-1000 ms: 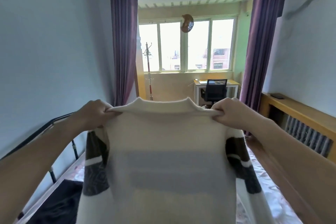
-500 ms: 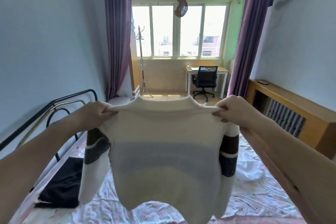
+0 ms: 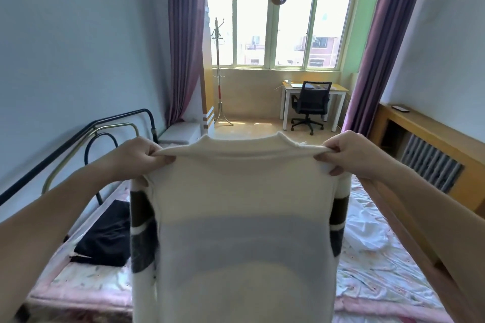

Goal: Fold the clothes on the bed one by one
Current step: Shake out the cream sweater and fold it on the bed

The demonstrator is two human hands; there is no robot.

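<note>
Operator: Why hold it this way?

Guide: Your left hand pinches the left shoulder of the cream sweater, fingers curled round the knit; your right hand pinches the right shoulder the same way. You likely hold it stretched so the body hangs flat above the bed.

Operator: What of the materials?

Guide: Left to right: a dark folded garment lies on the bed; the sweater is soft knit with a ribbed collar and dark-banded sleeves; the floral sheet looks thin and creased.
</note>
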